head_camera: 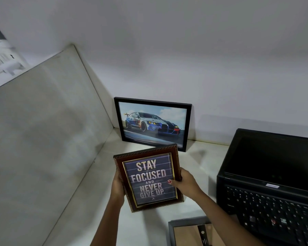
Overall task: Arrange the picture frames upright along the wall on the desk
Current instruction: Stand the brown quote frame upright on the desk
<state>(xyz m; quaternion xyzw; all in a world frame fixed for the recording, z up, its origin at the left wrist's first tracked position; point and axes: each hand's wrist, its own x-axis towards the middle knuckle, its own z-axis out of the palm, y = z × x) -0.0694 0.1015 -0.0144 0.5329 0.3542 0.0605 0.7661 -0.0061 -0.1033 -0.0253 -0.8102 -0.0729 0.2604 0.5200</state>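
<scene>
nearest the camera, a grey frame (188,231) lies face down on the desk (199,162), not yet stood up. above it both hands clasp the brown frame (148,178) by its side edges: left hand (116,188) on the left edge, right hand (186,183) on the right, thumb over the glass. it is held off the desk, long axis upright (slightly tilted). the car frame (153,123) leans on the wall (220,77) just beyond; free wall lies to its right, nearer the right hand, before the laptop (270,174).
</scene>
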